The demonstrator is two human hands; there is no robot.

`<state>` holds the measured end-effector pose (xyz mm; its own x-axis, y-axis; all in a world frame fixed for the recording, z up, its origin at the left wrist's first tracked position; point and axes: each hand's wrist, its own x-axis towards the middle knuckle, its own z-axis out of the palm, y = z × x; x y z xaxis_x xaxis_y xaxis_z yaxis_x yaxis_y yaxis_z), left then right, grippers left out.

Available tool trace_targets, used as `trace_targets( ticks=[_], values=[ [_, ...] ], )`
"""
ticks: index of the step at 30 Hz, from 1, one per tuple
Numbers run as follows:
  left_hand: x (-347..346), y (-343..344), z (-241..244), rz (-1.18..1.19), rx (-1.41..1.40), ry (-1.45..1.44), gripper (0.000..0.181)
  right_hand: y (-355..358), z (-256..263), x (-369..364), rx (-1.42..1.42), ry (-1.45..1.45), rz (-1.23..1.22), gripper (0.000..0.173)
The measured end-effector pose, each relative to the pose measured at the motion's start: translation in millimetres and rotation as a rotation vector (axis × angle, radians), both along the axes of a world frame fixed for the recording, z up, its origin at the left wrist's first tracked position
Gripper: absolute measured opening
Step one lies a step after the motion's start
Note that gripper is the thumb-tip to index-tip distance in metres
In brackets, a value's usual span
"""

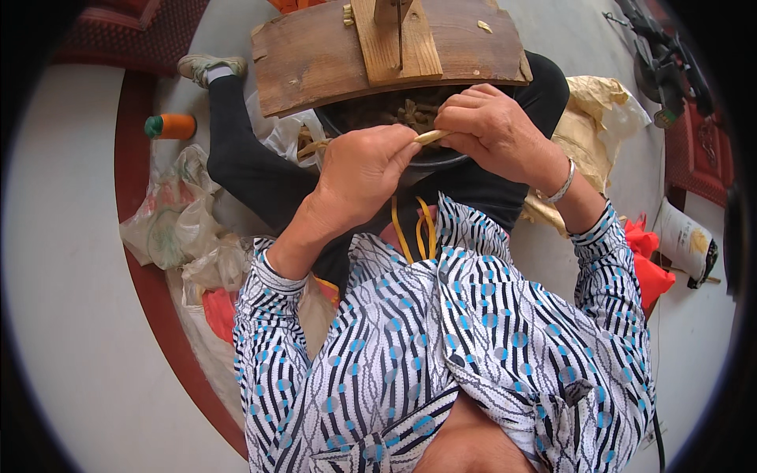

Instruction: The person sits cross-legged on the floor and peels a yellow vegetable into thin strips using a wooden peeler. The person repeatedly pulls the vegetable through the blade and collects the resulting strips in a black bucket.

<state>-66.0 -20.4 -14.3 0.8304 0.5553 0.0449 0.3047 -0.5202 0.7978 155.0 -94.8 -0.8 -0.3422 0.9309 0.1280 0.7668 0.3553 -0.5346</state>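
Observation:
Between my two hands runs a short pale tan strip of dried plant material [431,137], twisted or folded. My left hand [368,168] pinches its left end between thumb and fingers. The other end is in the fingers of my right hand [494,133], which wears a metal bangle [563,180]. Below the hands, a dark round tub [434,162] stands between my legs, with more dried strips [417,114] in it. A curved wooden board [313,59] lies over the tub's far side. On the board is a lighter wooden block [399,56] with a thin upright metal piece [400,38].
An orange and green thread spool [171,126] stands at the left. Crumpled plastic bags [177,219] lie beside my left leg. On the right are a tan paper-like sack [582,136], a red bag [643,260] and a white printed bag [683,239]. Dark metal equipment [662,65] is at the upper right.

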Motion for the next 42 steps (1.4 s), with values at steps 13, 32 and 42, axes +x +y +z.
trace_targets(
  ticks=[13, 32, 42],
  values=[
    [20, 70, -1, 0.177, -0.394, -0.248, 0.024, 50, -9, 8, -0.094, 0.752, -0.4, 0.018],
    [22, 76, -31, 0.383, 0.022, -0.189, 0.013, 34, -27, -8, 0.366, 0.191, -0.343, 0.017],
    [1, 4, -10, 0.12, -0.574, -0.136, 0.027, 42, 2, -27, 0.42, 0.113, -0.409, 0.031]
  ],
)
